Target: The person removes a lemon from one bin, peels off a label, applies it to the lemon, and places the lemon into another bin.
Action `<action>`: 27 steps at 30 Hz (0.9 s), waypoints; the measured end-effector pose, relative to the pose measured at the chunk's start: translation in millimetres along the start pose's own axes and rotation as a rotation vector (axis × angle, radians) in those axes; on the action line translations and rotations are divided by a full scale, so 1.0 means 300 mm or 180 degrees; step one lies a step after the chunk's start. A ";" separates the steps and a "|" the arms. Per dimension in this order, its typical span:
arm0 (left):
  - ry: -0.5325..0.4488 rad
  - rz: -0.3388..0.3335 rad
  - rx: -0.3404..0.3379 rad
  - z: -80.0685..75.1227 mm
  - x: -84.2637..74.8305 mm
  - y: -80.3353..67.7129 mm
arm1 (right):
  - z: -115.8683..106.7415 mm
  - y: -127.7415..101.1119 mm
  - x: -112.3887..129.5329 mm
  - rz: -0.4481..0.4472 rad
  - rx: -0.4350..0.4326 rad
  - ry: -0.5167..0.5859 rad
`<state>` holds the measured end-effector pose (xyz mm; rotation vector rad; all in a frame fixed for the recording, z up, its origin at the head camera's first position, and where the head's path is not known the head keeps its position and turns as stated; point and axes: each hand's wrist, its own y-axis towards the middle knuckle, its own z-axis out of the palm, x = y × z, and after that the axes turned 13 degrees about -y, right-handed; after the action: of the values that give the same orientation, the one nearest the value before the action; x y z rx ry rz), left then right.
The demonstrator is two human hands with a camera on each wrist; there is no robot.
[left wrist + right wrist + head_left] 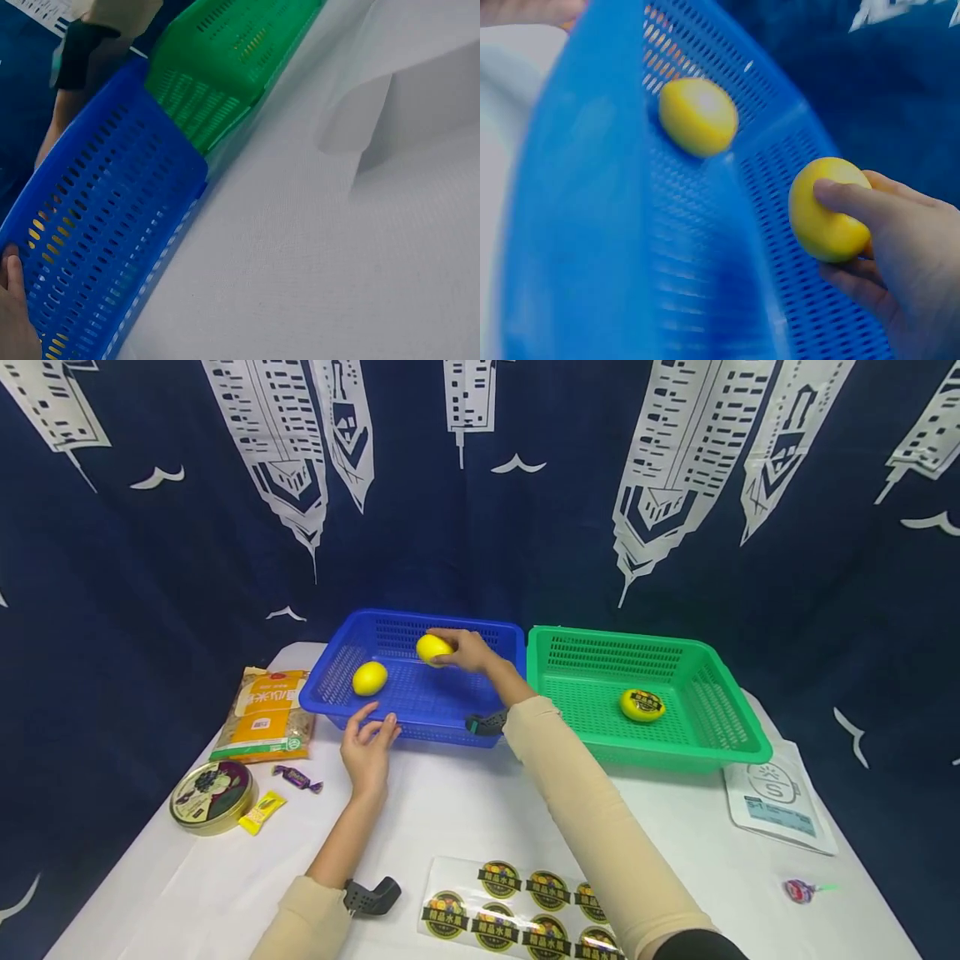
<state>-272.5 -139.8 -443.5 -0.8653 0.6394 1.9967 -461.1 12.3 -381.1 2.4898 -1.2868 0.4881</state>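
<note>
My right hand (468, 652) grips a yellow lemon (829, 210) between thumb and fingers, over the back of the blue basket (420, 732). A second lemon (370, 678) lies in the left part of that basket. My left hand (366, 756) is at the basket's front, its fingertips right at the rim and the fingers loosely bent. In the green basket (637, 752) on the right sits a lemon (642, 705) with a dark round label on top.
A sticker sheet (480, 935) lies at the front. To the left are a grain bag (262, 714), a round tin (212, 797), a purple-wrapped candy (297, 777) and a yellow packet (262, 812). On the right lie a white pouch (780, 797) and a lollipop (800, 891).
</note>
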 end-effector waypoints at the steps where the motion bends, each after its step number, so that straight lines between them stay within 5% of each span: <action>1: -0.0021 0.0018 0.0002 0.006 -0.002 -0.003 | -0.030 -0.016 0.006 -0.0114 -0.0062 -0.0023; 7: -0.0068 0.0046 0.0051 0.012 0.000 -0.004 | -0.192 -0.180 0.048 -0.0774 -0.0384 -0.0184; 12: -0.0025 0.0089 0.0029 -0.008 0.019 -0.004 | -0.241 -0.395 0.060 -0.1159 -0.0634 0.0011; 17: -0.0022 0.0096 0.0040 -0.028 0.015 -0.019 | -0.222 -0.621 0.049 -0.1242 -0.0674 0.0327; 27: -0.0129 0.0123 0.0052 -0.006 0.016 -0.013 | -0.077 -0.943 -0.036 -0.0931 -0.0489 0.0127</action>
<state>-270.6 -136.7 -448.7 -0.8062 0.6529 2.0356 -237.6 186.9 -394.3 2.4673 -0.8878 0.3515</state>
